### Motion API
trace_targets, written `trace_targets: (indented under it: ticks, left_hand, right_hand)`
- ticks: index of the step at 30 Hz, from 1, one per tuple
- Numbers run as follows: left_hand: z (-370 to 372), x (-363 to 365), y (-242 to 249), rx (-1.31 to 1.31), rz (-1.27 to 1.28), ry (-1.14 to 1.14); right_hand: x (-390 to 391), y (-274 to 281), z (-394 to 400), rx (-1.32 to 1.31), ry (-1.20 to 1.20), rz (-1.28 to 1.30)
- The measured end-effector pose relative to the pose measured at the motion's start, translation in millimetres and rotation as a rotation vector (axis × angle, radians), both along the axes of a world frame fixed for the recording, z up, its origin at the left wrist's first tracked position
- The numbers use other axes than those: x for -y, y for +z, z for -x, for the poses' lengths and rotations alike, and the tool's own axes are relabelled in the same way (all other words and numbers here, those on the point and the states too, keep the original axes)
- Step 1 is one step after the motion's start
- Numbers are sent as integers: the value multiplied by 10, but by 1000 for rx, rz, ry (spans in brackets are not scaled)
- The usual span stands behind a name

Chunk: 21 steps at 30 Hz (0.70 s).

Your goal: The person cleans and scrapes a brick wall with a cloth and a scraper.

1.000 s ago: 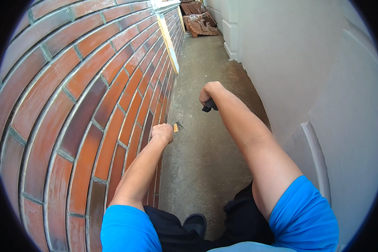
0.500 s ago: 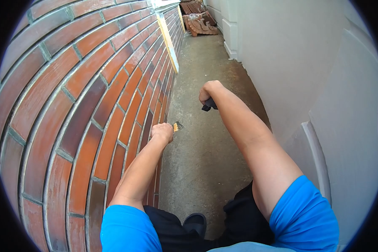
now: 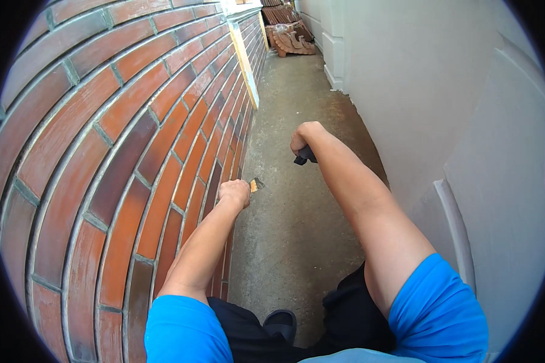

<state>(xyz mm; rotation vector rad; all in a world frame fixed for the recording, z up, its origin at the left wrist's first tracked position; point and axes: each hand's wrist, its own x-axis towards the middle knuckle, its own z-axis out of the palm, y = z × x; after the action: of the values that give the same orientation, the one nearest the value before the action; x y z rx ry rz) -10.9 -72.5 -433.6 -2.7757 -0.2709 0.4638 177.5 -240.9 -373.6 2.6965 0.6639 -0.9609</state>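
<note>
Hands well apart, both bare, arms stretched forward and down over a concrete path (image 3: 284, 254). Left hand (image 3: 234, 193) closed in a tight fist, just beside a brick wall (image 3: 125, 266); cannot tell whether touching it. Jutting out past the right side of the fist, a small yellow and black piece (image 3: 254, 185), apparently clamped in the grip, too small to identify. Right hand (image 3: 299, 138) farther forward and to the right, over the middle of the path, bent downward at the wrist. Fingers mostly turned out of sight, curled around a black object (image 3: 307, 155), partly hidden by the hand and forearm; cannot tell its kind.

Along the left, red, orange and dark brown bricks in long rows with grey joints. Farther up on the same side, a pale wooden strip (image 3: 244, 63) slanting down against the bricks. Along the right, a smooth pale wall (image 3: 418, 91) with raised mouldings. At the far end of the path, a pile of reddish-brown tiles (image 3: 293, 42), with a curved, carved-looking piece in front. Close to the camera, bright blue sleeves (image 3: 188, 330) on both arms, black trousers (image 3: 357, 308), and one dark shoe (image 3: 281, 323) on the concrete between the legs.
</note>
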Motion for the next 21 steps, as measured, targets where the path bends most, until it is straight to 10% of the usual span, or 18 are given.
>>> trace_targets:
  ticks: [21]
  left_hand:
    - [-40,-71,-63,15,36,2]
  right_hand:
    - [-7,5,5,-13,-37,-28]
